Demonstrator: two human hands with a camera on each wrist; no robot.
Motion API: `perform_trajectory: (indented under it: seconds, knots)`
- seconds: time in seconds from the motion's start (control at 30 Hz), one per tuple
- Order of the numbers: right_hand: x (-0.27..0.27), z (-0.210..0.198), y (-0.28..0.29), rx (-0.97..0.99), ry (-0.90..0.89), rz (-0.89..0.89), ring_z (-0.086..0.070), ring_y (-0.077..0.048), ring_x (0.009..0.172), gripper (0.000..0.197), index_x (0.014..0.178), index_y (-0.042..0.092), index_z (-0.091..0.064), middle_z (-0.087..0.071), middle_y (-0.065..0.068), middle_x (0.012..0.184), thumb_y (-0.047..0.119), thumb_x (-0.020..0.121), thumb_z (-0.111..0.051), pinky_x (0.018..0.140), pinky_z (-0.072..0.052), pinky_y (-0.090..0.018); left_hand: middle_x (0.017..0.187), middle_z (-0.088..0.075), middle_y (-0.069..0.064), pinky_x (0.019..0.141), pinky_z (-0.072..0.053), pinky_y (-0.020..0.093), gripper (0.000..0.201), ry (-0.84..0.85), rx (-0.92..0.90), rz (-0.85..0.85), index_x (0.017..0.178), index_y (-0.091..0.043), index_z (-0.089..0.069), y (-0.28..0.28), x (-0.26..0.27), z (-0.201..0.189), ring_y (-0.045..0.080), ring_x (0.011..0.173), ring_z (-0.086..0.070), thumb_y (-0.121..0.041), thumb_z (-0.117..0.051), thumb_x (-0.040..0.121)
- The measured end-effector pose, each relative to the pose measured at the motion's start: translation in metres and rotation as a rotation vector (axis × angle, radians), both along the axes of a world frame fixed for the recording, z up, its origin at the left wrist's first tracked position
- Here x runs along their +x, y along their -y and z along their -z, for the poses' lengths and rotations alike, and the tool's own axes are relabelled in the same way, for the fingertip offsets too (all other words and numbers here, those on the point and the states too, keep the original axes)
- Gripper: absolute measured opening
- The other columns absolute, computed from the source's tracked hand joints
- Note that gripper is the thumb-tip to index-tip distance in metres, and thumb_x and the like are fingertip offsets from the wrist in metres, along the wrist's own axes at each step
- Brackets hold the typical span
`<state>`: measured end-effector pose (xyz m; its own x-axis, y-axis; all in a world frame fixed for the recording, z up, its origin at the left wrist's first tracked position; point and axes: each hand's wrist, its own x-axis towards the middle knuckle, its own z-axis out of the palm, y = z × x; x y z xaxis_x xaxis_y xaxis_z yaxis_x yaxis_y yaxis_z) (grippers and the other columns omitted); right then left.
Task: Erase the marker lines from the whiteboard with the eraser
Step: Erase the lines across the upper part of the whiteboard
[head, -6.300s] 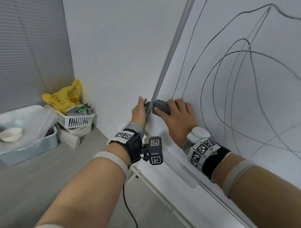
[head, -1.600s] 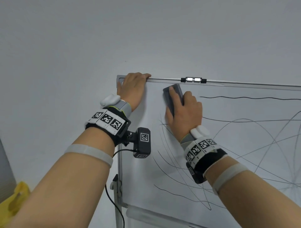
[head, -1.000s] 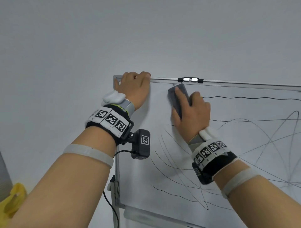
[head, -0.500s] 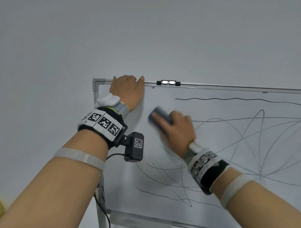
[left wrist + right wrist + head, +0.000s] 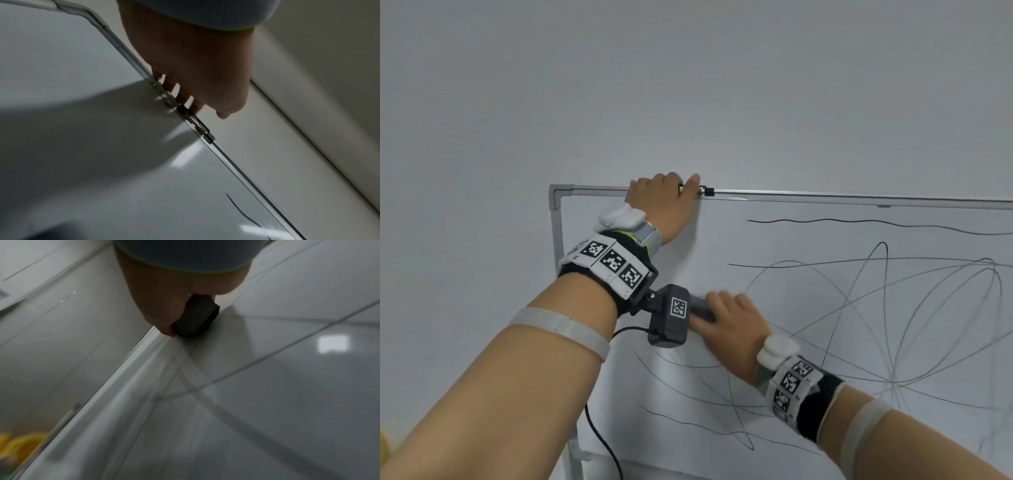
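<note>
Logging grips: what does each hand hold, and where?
Right hand grips the eraser by its sides; left hand holds the whiteboard by its top frame.

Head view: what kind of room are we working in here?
Probably an office or classroom corner: a framed whiteboard covered in marker lines stands before a plain pale wall. Little else shows.

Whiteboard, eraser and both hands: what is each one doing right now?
Whiteboard: upright, partly wiped near its top left corner, many marker lines left.
Eraser: pressed flat against the board, blurred.
Right hand: grips the eraser.
Left hand: holds the board's top frame, fingers curled over the edge.
</note>
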<state>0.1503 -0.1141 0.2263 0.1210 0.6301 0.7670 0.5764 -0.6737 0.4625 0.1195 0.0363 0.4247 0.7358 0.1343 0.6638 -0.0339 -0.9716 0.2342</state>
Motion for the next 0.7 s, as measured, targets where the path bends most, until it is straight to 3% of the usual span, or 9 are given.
perform_trajectory:
  seconds: [0.07,0.17,0.23,0.3,0.4,0.47,0.57,0.63,0.7]
  knots:
    - [0.001,-0.041,0.011,0.268,0.007,-0.012,-0.039,-0.024,0.077,0.073,0.14,0.029,-0.052,-0.038,-0.006,0.091,0.014,0.073,-0.076,0.068,-0.024,-0.034,0.138,-0.054,0.007,0.099,-0.039,0.051,0.063,-0.022,-0.12,0.027,0.14,-0.033,-0.032,0.007,0.002,0.0,0.04,0.115,-0.053,-0.047,0.003,0.089]
    - [0.009,-0.09,0.033,0.611,-0.005,0.033,-0.044,-0.027,0.079,0.066,0.144,0.03,-0.051,-0.042,-0.008,0.092,0.024,0.082,-0.074,0.072,-0.021,-0.033,0.12,-0.061,0.015,0.102,-0.038,0.055,0.06,-0.025,-0.146,-0.014,0.13,-0.037,-0.041,0.008,0.002,0.001,0.044,0.11,-0.054,-0.053,0.001,0.09]
    - [0.013,-0.098,0.036,0.719,-0.021,0.075,-0.046,-0.028,0.08,0.066,0.145,0.029,-0.05,-0.043,-0.01,0.095,0.026,0.084,-0.073,0.073,-0.023,-0.034,0.108,-0.063,0.013,0.109,-0.032,0.059,0.054,-0.004,-0.13,-0.011,0.109,-0.029,-0.054,0.014,0.004,0.001,0.044,0.112,-0.055,-0.053,-0.006,0.097]
    - [0.01,-0.085,0.026,0.648,-0.003,0.045,-0.044,-0.027,0.079,0.066,0.143,0.027,-0.054,-0.042,-0.01,0.092,0.017,0.08,-0.074,0.071,-0.022,-0.034,0.102,-0.065,0.007,0.116,-0.022,0.059,0.053,-0.003,-0.101,0.011,0.086,-0.023,-0.053,0.021,0.004,-0.001,0.038,0.124,-0.051,-0.048,-0.01,0.102]
    - [0.005,-0.048,0.011,0.266,0.017,0.023,-0.037,-0.023,0.08,0.073,0.141,0.028,-0.054,-0.033,-0.006,0.095,0.007,0.073,-0.074,0.07,-0.023,-0.035,0.109,-0.065,0.014,0.108,-0.036,0.049,0.05,0.012,-0.049,0.08,0.109,-0.009,-0.06,0.025,0.006,0.0,0.037,0.117,-0.054,-0.037,-0.017,0.107]
    - [0.006,-0.04,0.021,0.233,0.014,0.024,-0.04,-0.024,0.08,0.074,0.14,0.029,-0.055,-0.036,-0.007,0.097,0.009,0.073,-0.076,0.071,-0.027,-0.037,0.112,-0.064,0.016,0.095,-0.045,0.047,0.049,0.024,-0.024,0.092,0.123,-0.01,-0.056,0.031,0.006,0.0,0.04,0.107,-0.057,-0.038,-0.019,0.107]
    - [0.01,-0.059,0.061,0.521,-0.006,0.069,-0.046,-0.028,0.079,0.07,0.143,0.03,-0.052,-0.044,-0.01,0.095,0.021,0.079,-0.078,0.072,-0.03,-0.036,0.125,-0.058,0.02,0.102,-0.041,0.047,0.052,-0.012,0.076,0.025,0.145,-0.032,-0.042,0.044,0.007,0.002,0.042,0.112,-0.053,-0.043,-0.011,0.105]
    - [0.014,-0.074,0.097,0.754,-0.029,0.119,-0.048,-0.029,0.079,0.07,0.145,0.032,-0.045,-0.045,-0.014,0.097,0.029,0.083,-0.076,0.074,-0.03,-0.037,0.123,-0.058,0.022,0.106,-0.036,0.051,0.065,-0.073,0.129,-0.046,0.137,-0.038,-0.049,0.046,0.008,0.0,0.043,0.113,-0.051,-0.06,-0.003,0.097]
    - [0.016,-0.08,0.121,0.95,-0.066,0.169,-0.048,-0.03,0.082,0.068,0.148,0.031,-0.041,-0.044,-0.015,0.101,0.035,0.087,-0.072,0.077,-0.032,-0.038,0.127,-0.06,0.02,0.113,-0.027,0.058,0.077,-0.097,0.117,-0.066,0.125,-0.032,-0.06,0.05,0.012,-0.002,0.043,0.127,-0.047,-0.067,0.002,0.093]
